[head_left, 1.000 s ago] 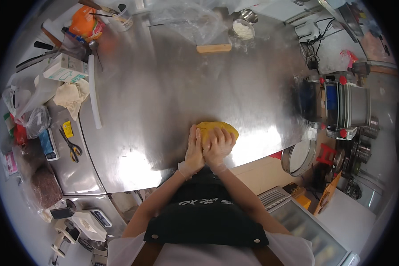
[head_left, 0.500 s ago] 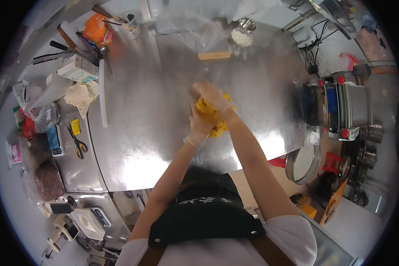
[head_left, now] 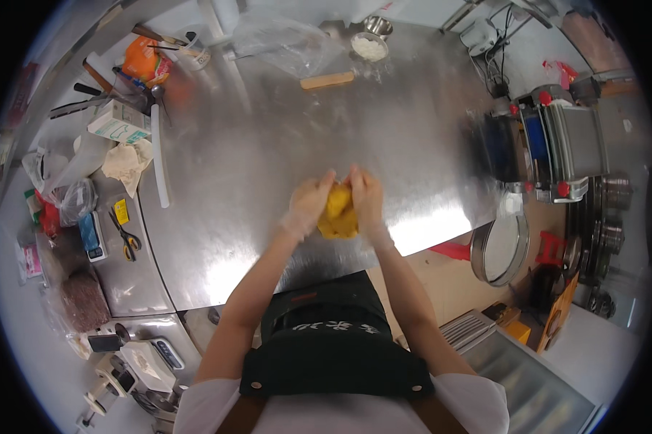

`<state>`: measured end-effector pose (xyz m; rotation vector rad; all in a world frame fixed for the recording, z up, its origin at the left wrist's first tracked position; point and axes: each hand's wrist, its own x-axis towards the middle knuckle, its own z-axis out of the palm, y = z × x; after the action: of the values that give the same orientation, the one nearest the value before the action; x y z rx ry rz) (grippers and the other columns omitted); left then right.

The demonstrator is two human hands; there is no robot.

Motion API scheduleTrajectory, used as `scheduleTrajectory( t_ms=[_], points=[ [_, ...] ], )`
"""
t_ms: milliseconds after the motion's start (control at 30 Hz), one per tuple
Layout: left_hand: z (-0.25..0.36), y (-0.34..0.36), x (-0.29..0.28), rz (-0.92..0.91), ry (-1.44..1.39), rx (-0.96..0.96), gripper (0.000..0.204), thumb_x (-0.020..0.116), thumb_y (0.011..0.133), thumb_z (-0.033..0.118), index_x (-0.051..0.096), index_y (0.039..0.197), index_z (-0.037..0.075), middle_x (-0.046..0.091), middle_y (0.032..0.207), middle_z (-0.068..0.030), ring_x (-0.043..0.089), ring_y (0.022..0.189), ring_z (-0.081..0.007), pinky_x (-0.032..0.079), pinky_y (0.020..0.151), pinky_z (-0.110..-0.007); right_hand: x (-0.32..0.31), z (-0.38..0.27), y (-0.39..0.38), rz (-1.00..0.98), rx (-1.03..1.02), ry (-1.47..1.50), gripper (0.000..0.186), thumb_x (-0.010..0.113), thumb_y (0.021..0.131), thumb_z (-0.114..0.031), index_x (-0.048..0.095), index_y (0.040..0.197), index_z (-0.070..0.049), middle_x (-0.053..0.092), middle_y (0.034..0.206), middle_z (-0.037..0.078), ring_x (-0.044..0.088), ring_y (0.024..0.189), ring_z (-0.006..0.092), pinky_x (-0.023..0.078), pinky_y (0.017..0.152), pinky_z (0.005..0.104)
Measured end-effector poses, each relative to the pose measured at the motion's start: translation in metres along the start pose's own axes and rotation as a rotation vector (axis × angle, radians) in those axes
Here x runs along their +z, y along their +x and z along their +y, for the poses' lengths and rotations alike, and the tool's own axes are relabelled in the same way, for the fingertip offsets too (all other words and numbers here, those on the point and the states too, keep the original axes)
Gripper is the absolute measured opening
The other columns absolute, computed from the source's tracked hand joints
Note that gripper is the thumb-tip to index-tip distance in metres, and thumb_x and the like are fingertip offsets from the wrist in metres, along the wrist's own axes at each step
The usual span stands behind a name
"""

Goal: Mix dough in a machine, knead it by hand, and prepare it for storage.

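A lump of yellow dough [head_left: 338, 217] is on the near middle of the steel worktable [head_left: 217, 159]. My left hand [head_left: 311, 203], in a thin clear glove, grips its left side with curled fingers. On the opposite side my right hand [head_left: 366, 197], gloved the same way, pinches the dough's far right edge. Both sets of fingertips come close together at the dough's far end. Its near part hangs rounded between my wrists.
Toward the back lie a wooden strip [head_left: 327, 80], a clear plastic sheet [head_left: 290, 45] and a bowl of white stuff [head_left: 369, 48]. Scissors [head_left: 126, 235], a carton [head_left: 120, 121] and a white rod [head_left: 159, 157] are at left. Metal trays [head_left: 576, 142] stand on the right.
My right hand has gone from lying across the dough to its right side. Both hands and the dough are nearer to me, and the dough is gathered into one lump.
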<state>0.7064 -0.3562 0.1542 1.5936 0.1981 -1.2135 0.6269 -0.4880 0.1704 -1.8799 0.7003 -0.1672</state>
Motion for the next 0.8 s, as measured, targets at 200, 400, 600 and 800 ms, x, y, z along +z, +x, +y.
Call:
scheduleTrajectory(
  t_ms=[200, 400, 600, 800],
  points=[
    [-0.081, -0.066, 0.03, 0.587, 0.556, 0.996, 0.041, 0.042, 0.096, 0.036, 0.064, 0.115, 0.006, 0.057, 0.123, -0.0187, 0.05, 0.12, -0.0357, 0.04, 0.1, -0.045, 0.025, 0.002, -0.097, 0.4, -0.439, -0.577, 0.027, 0.047, 0.091, -0.023, 0.063, 0.107, -0.01, 0.057, 0.115, 0.013, 0.053, 0.107, 0.032, 0.041, 0.089, 0.0459],
    [-0.108, -0.019, 0.02, 0.73, 0.563, 1.075, 0.041, 0.036, 0.098, 0.033, 0.057, 0.125, 0.01, 0.05, 0.132, -0.0179, 0.044, 0.123, -0.043, 0.038, 0.1, -0.05, 0.051, 0.032, -0.067, 0.401, -0.687, -0.635, 0.035, 0.05, 0.087, -0.035, 0.061, 0.111, -0.012, 0.058, 0.112, 0.011, 0.054, 0.103, 0.0324, 0.041, 0.089, 0.0466],
    [-0.023, 0.033, 0.017, 0.719, 0.682, 0.831, 0.035, 0.045, 0.092, 0.028, 0.065, 0.115, 0.01, 0.062, 0.114, -0.0087, 0.053, 0.105, -0.0312, 0.043, 0.088, -0.045, 0.05, 0.03, 0.024, 0.318, -0.415, -0.618, 0.027, 0.047, 0.088, -0.024, 0.063, 0.102, -0.008, 0.061, 0.1, 0.014, 0.056, 0.088, 0.0346, 0.042, 0.077, 0.0467],
    [0.001, 0.055, 0.013, 0.681, 0.787, 0.792, 0.029, 0.051, 0.089, 0.022, 0.069, 0.109, 0.011, 0.063, 0.102, -0.0073, 0.054, 0.1, -0.0298, 0.042, 0.088, -0.043, 0.036, 0.035, 0.056, 0.146, -0.289, -0.559, 0.022, 0.049, 0.086, -0.02, 0.064, 0.097, -0.007, 0.061, 0.099, 0.013, 0.055, 0.088, 0.0338, 0.041, 0.077, 0.0452]
  ],
)
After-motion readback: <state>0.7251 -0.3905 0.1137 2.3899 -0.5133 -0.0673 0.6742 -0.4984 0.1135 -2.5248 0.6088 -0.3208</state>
